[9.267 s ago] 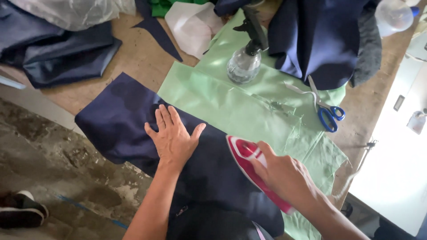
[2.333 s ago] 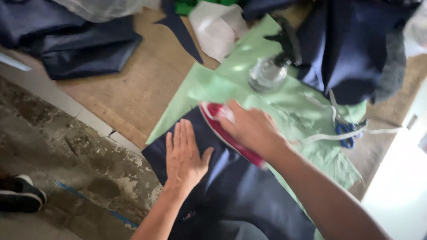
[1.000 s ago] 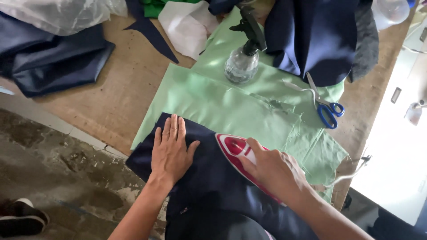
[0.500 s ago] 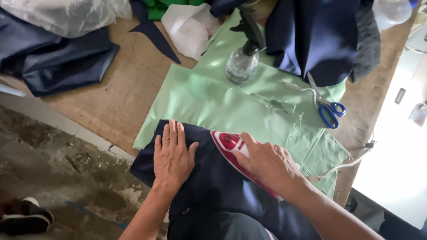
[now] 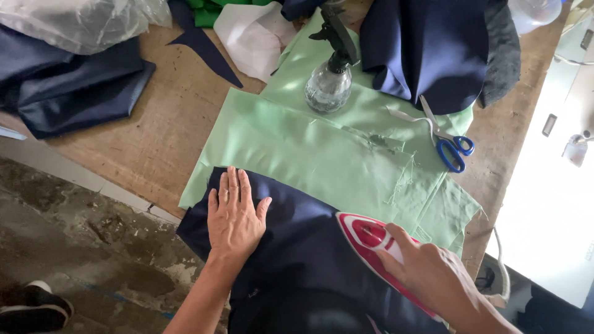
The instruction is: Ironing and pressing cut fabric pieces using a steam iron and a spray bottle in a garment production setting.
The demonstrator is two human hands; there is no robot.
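Note:
My left hand [image 5: 234, 218] lies flat, fingers together, on a dark navy fabric piece [image 5: 297, 247] spread over the near edge of the table. My right hand [image 5: 427, 275] grips a red and white clothes iron [image 5: 365, 238], whose tip rests on the navy fabric and points toward the far left. Under the navy piece lies a pale green cloth [image 5: 322, 148] that covers the middle of the table.
A clear spray bottle with a black trigger [image 5: 330, 83] stands on the green cloth. Blue-handled scissors [image 5: 447, 139] lie at right. Navy garments [image 5: 433, 49] are piled at the back, more navy fabric [image 5: 68, 86] and a plastic bag [image 5: 74, 21] at left. Concrete floor lies below.
The iron and my right hand have slid toward me and to the right along the navy fabric. My left hand has stayed flat on the cloth.

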